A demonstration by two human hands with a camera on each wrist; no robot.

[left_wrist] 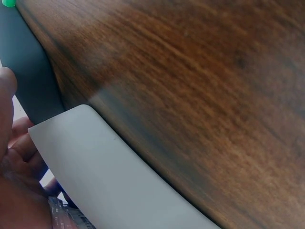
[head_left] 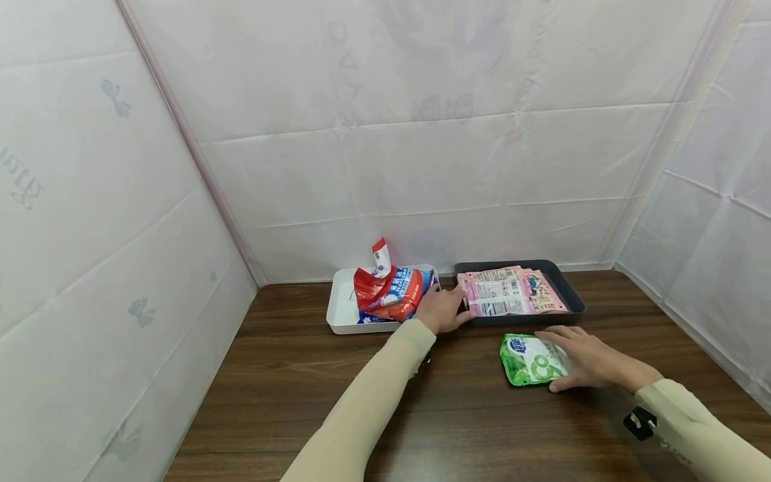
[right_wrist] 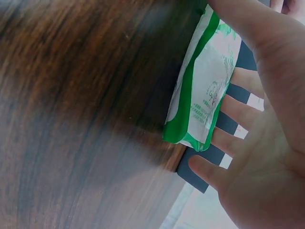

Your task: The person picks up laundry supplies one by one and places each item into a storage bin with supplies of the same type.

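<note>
In the head view my left hand reaches over the gap between a white tray and a dark grey tray. Its fingers lie beside a red and blue plastic bag and by the left edge of pink packets. The left wrist view shows the hand partly hidden behind the white tray's wall. My right hand is at the right end of a green and white pouch lying on the table. In the right wrist view its fingers extend straight along the pouch's far side.
A dark wood table bears both trays along its back edge. White sheeting hangs behind the trays and at both sides. The red and blue bag's top sticks up above the white tray. A small black device sits at the right sleeve.
</note>
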